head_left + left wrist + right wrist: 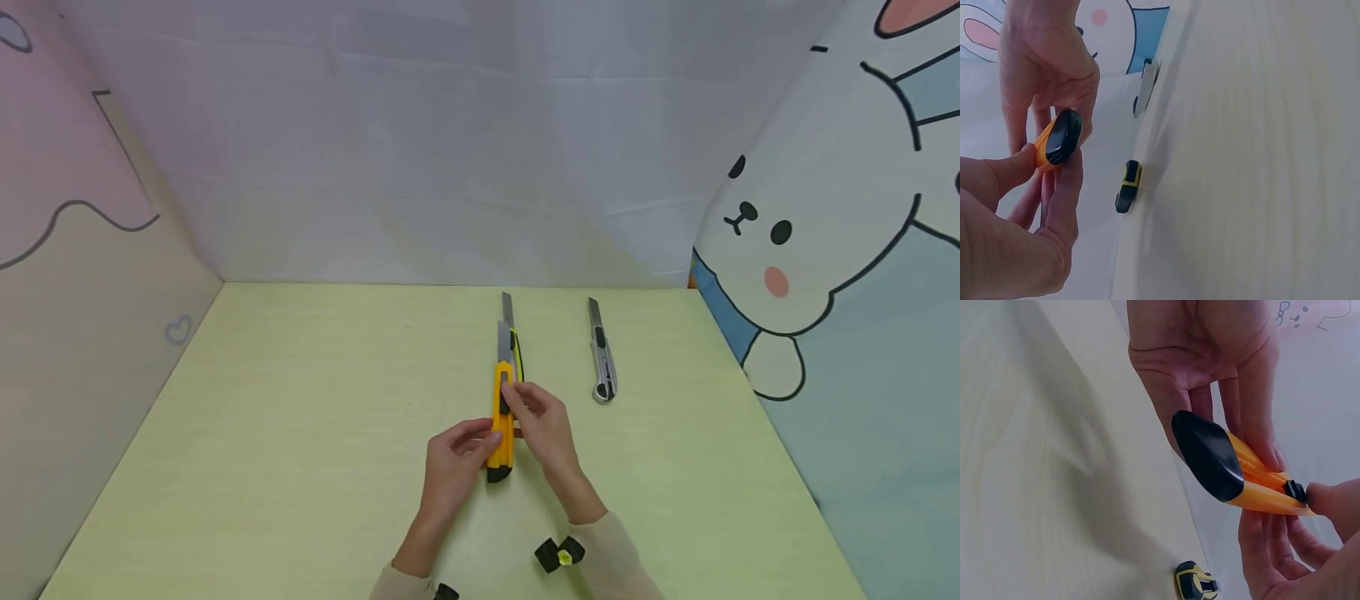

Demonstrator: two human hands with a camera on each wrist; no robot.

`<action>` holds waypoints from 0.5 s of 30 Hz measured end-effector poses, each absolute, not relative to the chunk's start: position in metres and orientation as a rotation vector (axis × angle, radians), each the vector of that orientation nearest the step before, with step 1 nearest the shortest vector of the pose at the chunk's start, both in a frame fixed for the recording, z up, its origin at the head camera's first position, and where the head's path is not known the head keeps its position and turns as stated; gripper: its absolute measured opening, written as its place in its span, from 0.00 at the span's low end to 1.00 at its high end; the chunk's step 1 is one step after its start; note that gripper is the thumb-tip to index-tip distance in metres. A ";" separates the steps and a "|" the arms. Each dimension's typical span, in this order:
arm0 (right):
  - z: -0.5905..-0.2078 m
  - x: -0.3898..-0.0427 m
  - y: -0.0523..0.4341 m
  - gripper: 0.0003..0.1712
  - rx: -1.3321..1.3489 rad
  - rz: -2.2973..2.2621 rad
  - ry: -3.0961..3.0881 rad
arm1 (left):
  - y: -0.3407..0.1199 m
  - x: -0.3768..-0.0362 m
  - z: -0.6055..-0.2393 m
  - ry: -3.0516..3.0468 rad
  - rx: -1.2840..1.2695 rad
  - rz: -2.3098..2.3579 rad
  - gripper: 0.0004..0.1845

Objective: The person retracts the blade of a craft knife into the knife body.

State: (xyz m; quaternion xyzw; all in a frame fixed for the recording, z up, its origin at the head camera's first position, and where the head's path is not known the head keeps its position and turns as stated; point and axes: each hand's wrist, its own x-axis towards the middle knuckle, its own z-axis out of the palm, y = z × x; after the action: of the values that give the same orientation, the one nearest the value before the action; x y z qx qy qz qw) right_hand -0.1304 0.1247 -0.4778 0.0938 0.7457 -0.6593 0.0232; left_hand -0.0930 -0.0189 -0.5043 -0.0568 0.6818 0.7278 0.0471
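Observation:
A yellow-orange box cutter (502, 454) with a black end cap is held above the table, its blade (503, 342) extended away from me. My left hand (452, 467) pinches the lower body between thumb and fingers. Higher up, my right hand (547, 425) grips the same cutter, thumb on the black slider (1295, 490) and fingers beneath. Partly hidden behind it lies a black-and-yellow box cutter (1127, 187) on the table, blade out. To the right, a silver box cutter (602, 358) also lies with its blade showing.
The pale yellow table (262, 417) ends at a white cloth backdrop (450, 167). Printed side panels stand left and right, the right one with a cartoon rabbit (825, 208). A black wrist device (558, 554) sits by the right sleeve.

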 end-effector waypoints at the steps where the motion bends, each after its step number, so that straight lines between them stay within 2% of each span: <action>1: -0.478 -0.130 0.124 0.25 0.298 -2.034 2.322 | -0.018 -0.093 -0.504 2.081 -0.174 2.223 0.16; 7: -0.478 -0.130 0.124 0.27 0.354 -2.044 2.274 | -0.017 -0.092 -0.504 2.108 -0.179 2.215 0.15; 15: -0.476 -0.129 0.124 0.23 0.388 -2.095 2.163 | -0.017 -0.092 -0.505 2.113 -0.179 2.199 0.15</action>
State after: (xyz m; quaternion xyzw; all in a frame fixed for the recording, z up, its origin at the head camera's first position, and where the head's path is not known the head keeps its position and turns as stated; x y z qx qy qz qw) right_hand -0.1288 0.1240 -0.4761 0.1277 0.7113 -0.6891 0.0527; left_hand -0.0918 -0.0171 -0.5053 -0.0586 0.6909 0.7192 0.0434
